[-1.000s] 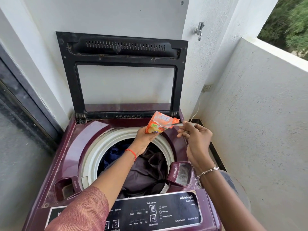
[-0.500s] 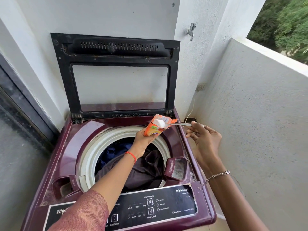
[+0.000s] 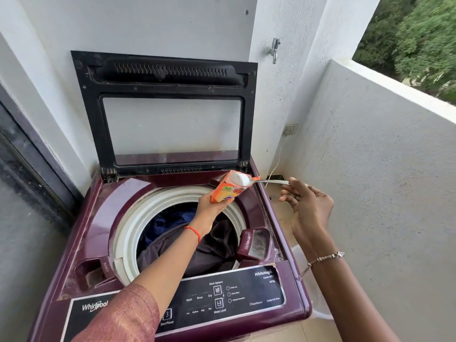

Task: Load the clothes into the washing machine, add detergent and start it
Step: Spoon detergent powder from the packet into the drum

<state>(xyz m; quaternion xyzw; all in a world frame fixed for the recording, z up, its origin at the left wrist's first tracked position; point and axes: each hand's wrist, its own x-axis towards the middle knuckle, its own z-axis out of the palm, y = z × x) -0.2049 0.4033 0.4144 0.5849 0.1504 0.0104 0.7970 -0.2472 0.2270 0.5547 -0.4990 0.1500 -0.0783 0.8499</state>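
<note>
A maroon top-loading washing machine stands with its black-framed lid raised against the wall. Dark clothes fill the drum. My left hand grips an orange detergent packet over the drum's far rim, its open mouth showing white powder. My right hand holds a metal spoon by its handle, right of the machine. The spoon's bowl rests at the packet's mouth, heaped with powder. An open detergent drawer sits at the drum's right.
The control panel runs along the front edge. A white balcony wall rises close on the right, with a tap and a wall socket above. A dark door frame lies to the left.
My right hand has drawn back to the right, pulling the spoon out of the packet until its bowl, heaped with white powder, is at the mouth. The packet has tilted slightly.
</note>
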